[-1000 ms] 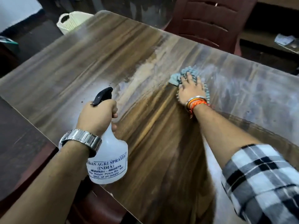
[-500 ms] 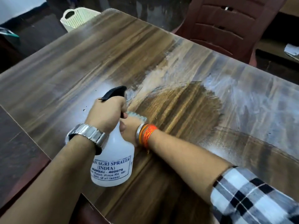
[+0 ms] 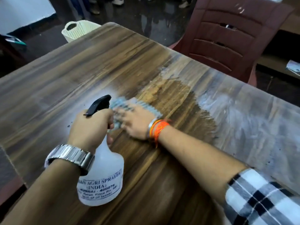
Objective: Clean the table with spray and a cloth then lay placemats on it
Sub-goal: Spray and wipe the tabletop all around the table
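Note:
My left hand (image 3: pixel 90 127) grips the neck of a white spray bottle (image 3: pixel 103 176) with a black trigger head, held above the near left part of the wooden table (image 3: pixel 81 70). My right hand (image 3: pixel 138 124) lies flat on a light blue nubby cloth (image 3: pixel 142 106), pressing it on the table's middle just right of the bottle's nozzle. The hand and cloth are blurred by motion. A darker wiped patch lies right of the cloth, and pale wet film covers the right side of the table. No placemats are in view.
A maroon plastic chair (image 3: pixel 227 38) stands at the far right edge of the table. A cream plastic basket (image 3: pixel 78 31) sits on the floor beyond the far left corner. Papers (image 3: pixel 293 67) lie on a low surface at the right.
My right hand swept the cloth from the far right of the table leftward to beside the bottle, then slightly outward again. The wiped dark patch has widened. My left hand kept hold of the bottle.

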Tool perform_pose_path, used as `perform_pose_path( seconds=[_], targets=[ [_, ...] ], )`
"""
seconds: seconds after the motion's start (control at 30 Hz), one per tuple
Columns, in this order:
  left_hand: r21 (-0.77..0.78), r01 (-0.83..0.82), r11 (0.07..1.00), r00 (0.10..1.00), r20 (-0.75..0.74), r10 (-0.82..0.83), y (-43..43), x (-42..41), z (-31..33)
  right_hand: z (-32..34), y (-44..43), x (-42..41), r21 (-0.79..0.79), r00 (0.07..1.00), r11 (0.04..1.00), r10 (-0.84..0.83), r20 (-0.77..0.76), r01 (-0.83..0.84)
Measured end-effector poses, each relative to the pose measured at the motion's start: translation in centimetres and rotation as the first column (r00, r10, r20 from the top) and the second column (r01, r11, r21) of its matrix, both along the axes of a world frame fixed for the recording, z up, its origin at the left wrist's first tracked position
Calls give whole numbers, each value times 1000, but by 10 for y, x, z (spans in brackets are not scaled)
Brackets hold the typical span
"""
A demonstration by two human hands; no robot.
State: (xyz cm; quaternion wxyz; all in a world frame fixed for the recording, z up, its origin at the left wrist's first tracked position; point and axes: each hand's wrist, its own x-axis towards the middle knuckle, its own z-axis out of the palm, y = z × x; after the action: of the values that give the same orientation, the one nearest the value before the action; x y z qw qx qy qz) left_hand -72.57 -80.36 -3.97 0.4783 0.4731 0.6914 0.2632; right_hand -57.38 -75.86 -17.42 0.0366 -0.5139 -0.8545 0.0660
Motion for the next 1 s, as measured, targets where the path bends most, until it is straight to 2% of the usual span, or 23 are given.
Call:
perform_pose_path(
  seconds=[0.03,0.07,0.1,0.17,0.27,0.4,0.53,0.57,0.6,0.63,0.7,0.77,0.8,0.83,0.9,0.97,1.0],
  targets=[
    [-15,-13,1000,1000,7,13,1,6,-1,5,-8,-7,-30,988,987,155,6,-155],
    [-35,-16,999,1000,15,17,2,12,-3,11,-8,-5,-59,973,972,229,-2,-229],
    [-58,-5,998,1000,17,6,3,18,-3,14,0,4,-49,973,972,230,2,-229],
    [-77,22,997,999,28,-20,4,32,-2,9,30,37,-46,992,991,127,19,-126],
    [-36,38,999,999,32,-37,4,51,-1,2,75,109,-65,968,967,-249,-23,248],
    [25,63,998,998,1,-63,3,62,-4,5,61,215,-35,785,784,-618,31,619],
    [-4,124,992,992,-9,-124,-4,69,-3,1,-3,309,-58,444,442,-895,46,895],
    [-9,138,990,990,-9,-138,-7,73,-1,-1,-13,319,-74,405,401,-913,50,913],
    [-10,151,989,989,-6,-151,-9,76,0,-3,-17,317,-70,428,424,-902,52,903],
    [-13,170,985,985,3,-170,-13,82,0,-6,-21,306,-48,492,490,-869,46,870],
    [-8,203,979,979,7,-203,-19,95,-1,-7,-32,259,15,688,690,-723,66,724],
    [-1,212,977,977,6,-212,-29,109,-3,0,-65,204,63,890,891,-453,49,450],
    [-1,214,977,977,15,-214,-35,116,-3,2,-90,178,100,964,959,-267,7,265],
    [-8,223,975,974,26,-223,-42,124,-2,2,-116,157,115,995,989,-95,-14,96],
    [-25,239,971,971,34,-238,-54,137,-1,4,-158,142,25,991,992,126,-53,-125],
    [-36,253,967,967,36,-252,-66,146,1,4,-168,165,15,983,985,171,-74,-170],
    [-41,263,964,965,35,-262,-72,150,2,5,-166,186,39,990,991,128,-66,-125]
  ],
)
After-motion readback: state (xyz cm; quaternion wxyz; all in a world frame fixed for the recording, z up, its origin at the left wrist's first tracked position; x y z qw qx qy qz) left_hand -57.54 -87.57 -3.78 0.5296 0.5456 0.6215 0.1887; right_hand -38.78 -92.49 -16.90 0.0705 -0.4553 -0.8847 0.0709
